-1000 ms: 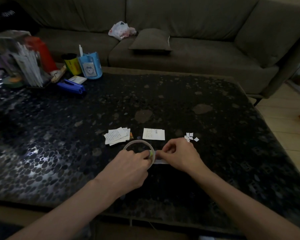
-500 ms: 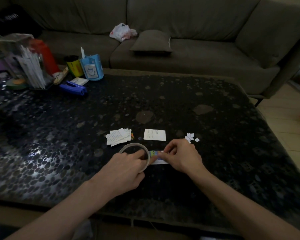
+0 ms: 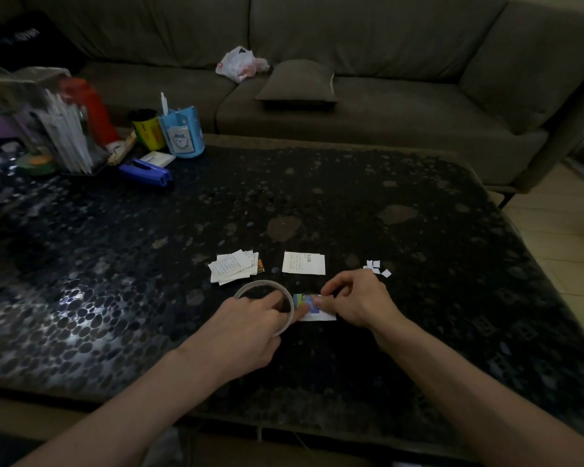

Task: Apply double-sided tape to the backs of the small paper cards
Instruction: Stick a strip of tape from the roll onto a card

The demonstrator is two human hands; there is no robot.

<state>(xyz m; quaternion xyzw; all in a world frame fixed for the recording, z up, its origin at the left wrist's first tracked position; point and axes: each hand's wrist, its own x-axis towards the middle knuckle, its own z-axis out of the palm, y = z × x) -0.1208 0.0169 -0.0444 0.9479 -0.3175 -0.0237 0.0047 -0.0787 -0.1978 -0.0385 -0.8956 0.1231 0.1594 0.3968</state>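
1. The left hand (image 3: pixel 250 318) grips the tape roll (image 3: pixel 263 282) low on the table (image 3: pixel 418 298).
2. The right hand (image 3: pixel 358 298) pinches the card (image 3: pixel 317 316), which lies just beside the roll. Its colour print is blurred.
3. Behind them are a card stack (image 3: pixel 233 269), a lone card (image 3: pixel 303 263) with print too small to read, and some scraps (image 3: pixel 376 267).

Table (image 3: pixel 351 203): dark glossy top, pebble pattern. Near front edge: tape roll (image 3: pixel 250 287) lying flat, colour-printed card (image 3: pixel 317 316) just right of it. Behind these: stack of paper cards (image 3: pixel 233 271), single white card (image 3: pixel 303 263), white scraps (image 3: pixel 376 267) further right. Far left corner: blue stapler (image 3: pixel 145 171), blue pen holder (image 3: pixel 182 133), yellow can (image 3: pixel 147 129), blurred clutter.
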